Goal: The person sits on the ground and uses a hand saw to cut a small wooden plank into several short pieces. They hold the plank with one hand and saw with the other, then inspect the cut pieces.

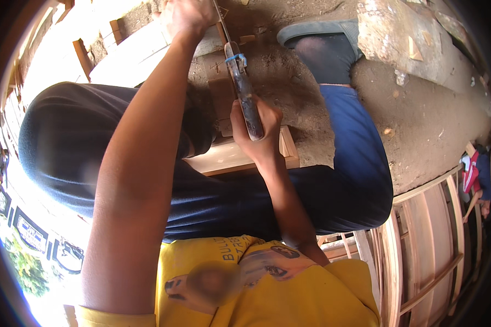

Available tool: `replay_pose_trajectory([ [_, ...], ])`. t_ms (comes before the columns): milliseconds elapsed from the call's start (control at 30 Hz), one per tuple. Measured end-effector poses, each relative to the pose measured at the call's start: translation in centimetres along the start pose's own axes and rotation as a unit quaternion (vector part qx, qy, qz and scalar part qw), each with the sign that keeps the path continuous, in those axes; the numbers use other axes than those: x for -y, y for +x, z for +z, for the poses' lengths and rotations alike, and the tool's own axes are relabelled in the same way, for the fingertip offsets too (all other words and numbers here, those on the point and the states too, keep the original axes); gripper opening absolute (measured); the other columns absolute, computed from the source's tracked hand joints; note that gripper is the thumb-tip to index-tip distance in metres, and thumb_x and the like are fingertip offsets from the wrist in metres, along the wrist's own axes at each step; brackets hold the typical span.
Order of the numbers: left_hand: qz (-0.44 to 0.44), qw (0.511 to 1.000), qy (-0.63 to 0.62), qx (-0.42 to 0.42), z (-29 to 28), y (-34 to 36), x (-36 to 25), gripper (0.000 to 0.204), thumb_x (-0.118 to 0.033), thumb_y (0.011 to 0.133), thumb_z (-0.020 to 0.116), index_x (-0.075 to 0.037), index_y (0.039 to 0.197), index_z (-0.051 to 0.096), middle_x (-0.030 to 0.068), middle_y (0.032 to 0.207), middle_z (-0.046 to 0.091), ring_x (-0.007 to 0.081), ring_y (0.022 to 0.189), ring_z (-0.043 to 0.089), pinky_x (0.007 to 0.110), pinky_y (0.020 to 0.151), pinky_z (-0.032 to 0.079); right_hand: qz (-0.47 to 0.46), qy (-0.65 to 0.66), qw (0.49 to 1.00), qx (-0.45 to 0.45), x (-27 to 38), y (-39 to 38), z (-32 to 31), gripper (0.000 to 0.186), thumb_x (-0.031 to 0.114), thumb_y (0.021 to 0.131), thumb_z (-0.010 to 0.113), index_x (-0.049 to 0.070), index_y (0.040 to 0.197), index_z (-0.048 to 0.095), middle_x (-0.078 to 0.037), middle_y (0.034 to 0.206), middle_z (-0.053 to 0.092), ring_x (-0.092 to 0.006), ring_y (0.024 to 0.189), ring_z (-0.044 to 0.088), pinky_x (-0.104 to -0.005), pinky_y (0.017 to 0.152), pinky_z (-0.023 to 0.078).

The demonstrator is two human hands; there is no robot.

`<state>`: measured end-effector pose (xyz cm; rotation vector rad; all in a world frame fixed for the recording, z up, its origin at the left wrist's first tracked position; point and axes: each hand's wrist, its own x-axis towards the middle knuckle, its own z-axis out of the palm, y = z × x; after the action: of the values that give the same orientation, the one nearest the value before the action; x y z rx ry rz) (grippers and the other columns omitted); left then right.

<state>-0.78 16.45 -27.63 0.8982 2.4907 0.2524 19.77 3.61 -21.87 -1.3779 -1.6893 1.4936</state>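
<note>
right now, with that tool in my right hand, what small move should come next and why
Perhaps shift the left hand slightly farther from the thin blade: that hand sits close beside it, while the right hand grips the dark handle.

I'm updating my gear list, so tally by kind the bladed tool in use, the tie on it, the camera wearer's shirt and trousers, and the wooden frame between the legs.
Tools: 1, the bladed tool
Ties: 1, the blue tie
Garments: 2, the yellow shirt and dark blue trousers
Frames: 1, the wooden frame, partly hidden
Total: 5
</note>
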Motion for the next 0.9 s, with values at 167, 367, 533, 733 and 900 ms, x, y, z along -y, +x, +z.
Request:
replay_pose_trajectory([
  [167,0.021,0.998,0.023,-0.051,0.0,-0.8,-0.3,0.047,-0.031,0.093,0.035,0.002,0.1,0.068,0.0286,0.105,0.064,0.0392,0.108,0.058,0.047,0.099,0.037,-0.037,0.002,0.999,-0.04,-0.5,-5.0,-0.8,0.014,-0.001,0.082,0.06,-0.007,0.094,0.063,-0.012,0.064,0.06,-0.0187,0.054,0.061,-0.0307,0.049,0.046],
  [367,0.042,0.996,0.053,-0.057,4.9,3.6,4.5,0.054,-0.049,0.086,0.043,-0.003,0.093,0.071,0.0204,0.085,0.07,0.0349,0.083,0.068,0.046,0.075,0.053,0.046,-0.006,0.999,0.009,0.4,-1.8,-0.7,0.004,0.0,0.08,0.063,-0.003,0.08,0.06,-0.015,0.068,0.062,-0.0221,0.059,0.066,-0.0318,0.054,0.051],
  [533,0.063,0.992,0.101,-0.033,4.3,3.6,4.3,0.051,-0.045,0.085,0.04,-0.005,0.092,0.072,0.0162,0.089,0.071,0.0337,0.083,0.068,0.045,0.077,0.052,-0.008,-0.003,1.0,0.001,-0.3,-3.9,-0.9,0.01,0.006,0.081,0.063,-0.003,0.08,0.06,-0.016,0.069,0.063,-0.0232,0.059,0.066,-0.0323,0.055,0.051],
  [733,0.029,0.998,0.043,-0.045,4.0,3.8,3.5,0.045,-0.041,0.084,0.044,-0.008,0.09,0.073,0.0153,0.089,0.071,0.0312,0.088,0.068,0.044,0.08,0.052,0.013,0.027,0.999,-0.012,-0.8,-4.1,-1.2,0.012,0.006,0.081,0.063,-0.004,0.088,0.064,-0.017,0.069,0.064,-0.0257,0.06,0.067,-0.0329,0.054,0.052],
  [900,0.043,0.992,0.114,-0.021,3.5,3.0,3.0,0.047,-0.042,0.086,0.041,-0.008,0.094,0.072,0.0149,0.091,0.071,0.0313,0.092,0.068,0.043,0.082,0.051,0.059,-0.007,0.997,0.04,0.5,0.4,-0.8,0.009,0.002,0.078,0.063,-0.004,0.084,0.064,-0.017,0.069,0.064,-0.0248,0.061,0.068,-0.0328,0.056,0.052],
])
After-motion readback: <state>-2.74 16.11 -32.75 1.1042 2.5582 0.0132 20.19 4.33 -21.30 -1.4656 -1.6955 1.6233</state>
